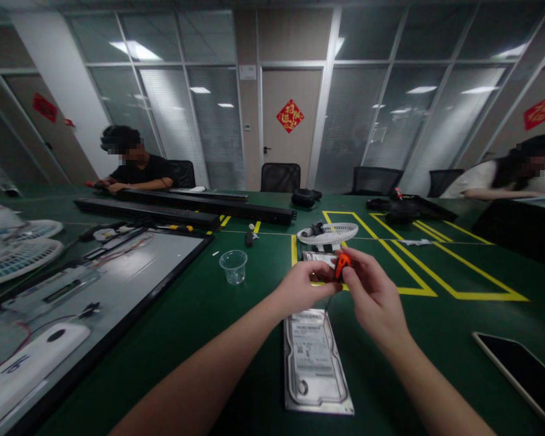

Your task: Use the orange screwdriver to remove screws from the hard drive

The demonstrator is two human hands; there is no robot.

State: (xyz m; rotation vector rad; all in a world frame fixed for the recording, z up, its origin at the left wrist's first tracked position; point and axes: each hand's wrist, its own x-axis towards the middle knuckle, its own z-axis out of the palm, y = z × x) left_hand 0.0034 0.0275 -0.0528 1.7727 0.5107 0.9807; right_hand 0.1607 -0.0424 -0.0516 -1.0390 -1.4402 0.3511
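In the head view, a small orange-and-black hand tool [343,264] sits between the person's two hands, directly above the far end of a flat silver rectangular hard drive [320,363] with a white printed label, which lies lengthwise on the green bench [236,387] below and between the forearms. A thin dark shaft [329,303] runs down from the hands toward the drive's far edge; whether its tip touches the metal cannot be told. Beyond the hands, a second silver drive [318,257] is partly hidden behind the fingers. A clear round plastic cup [233,261] stands upright left of the hands; whether anything lies at its bottom is hard to make out. Farther back, a shallow white slotted plastic grille [345,232] lies like a dish, with small dark parts [318,229] in it. The left hand [306,283] has its thumb and fingers drawn together at the tool's lower left side, and the right hand [376,281] pinches the orange part between thumb and curled fingers, so both are closed on the tool, nearly touching each other.
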